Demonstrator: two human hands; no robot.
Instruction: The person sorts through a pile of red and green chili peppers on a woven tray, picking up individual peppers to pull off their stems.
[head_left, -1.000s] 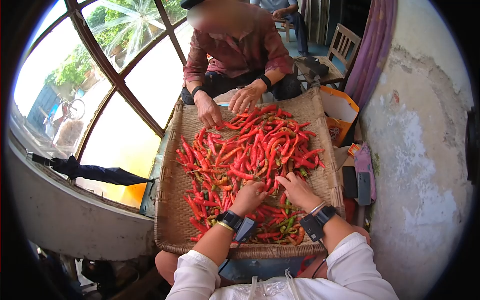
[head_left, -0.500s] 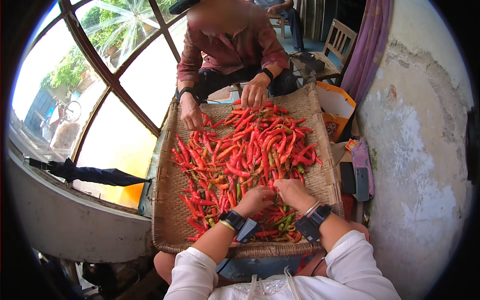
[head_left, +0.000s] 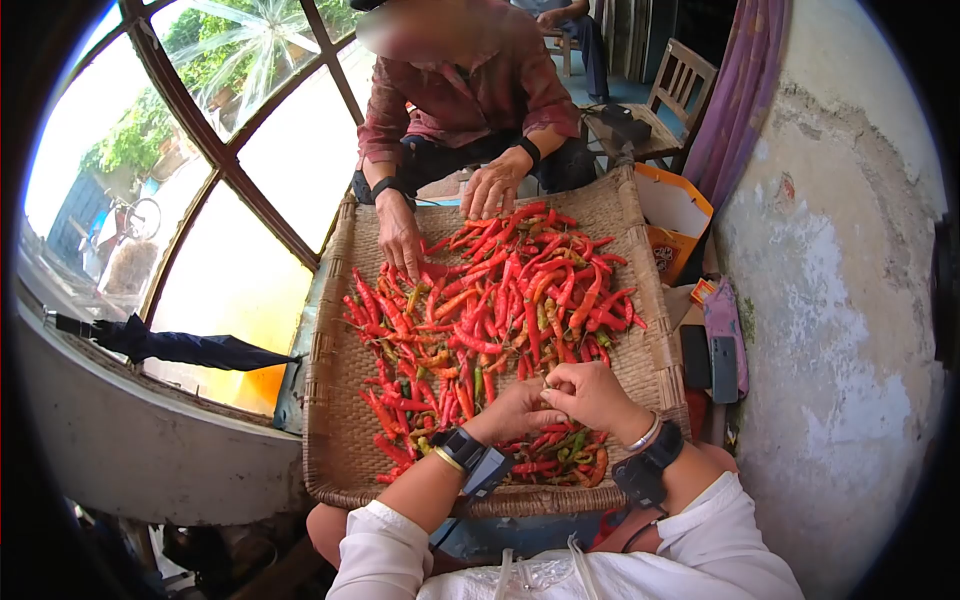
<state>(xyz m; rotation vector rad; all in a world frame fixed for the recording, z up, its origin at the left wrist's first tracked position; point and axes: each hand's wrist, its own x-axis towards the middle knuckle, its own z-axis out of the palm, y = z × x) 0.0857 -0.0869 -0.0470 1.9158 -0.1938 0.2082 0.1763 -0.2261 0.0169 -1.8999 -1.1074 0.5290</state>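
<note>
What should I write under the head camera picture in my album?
Left hand and right hand close together over red peppers in a woven tray, while another person reaches in opposite.

A white blouse (head_left: 545, 578) with loose sleeves and thin front ties; black wrist straps (head_left: 457, 446) with dark box-shaped devices (head_left: 638, 481) and thin black cables (head_left: 446, 533); yellowish left bangle (head_left: 448, 459), silvery right bangle (head_left: 646, 434).

Both hands (head_left: 548, 405) meet above red peppers (head_left: 510, 300) in a woven tray (head_left: 335, 420).

Own hands (head_left: 516, 410) (head_left: 594, 396): two; co-worker hands (head_left: 400, 234) (head_left: 496, 186): two; tray (head_left: 470, 502): one; umbrella (head_left: 205, 349): one; peppers (head_left: 478, 341): dozens.
</note>
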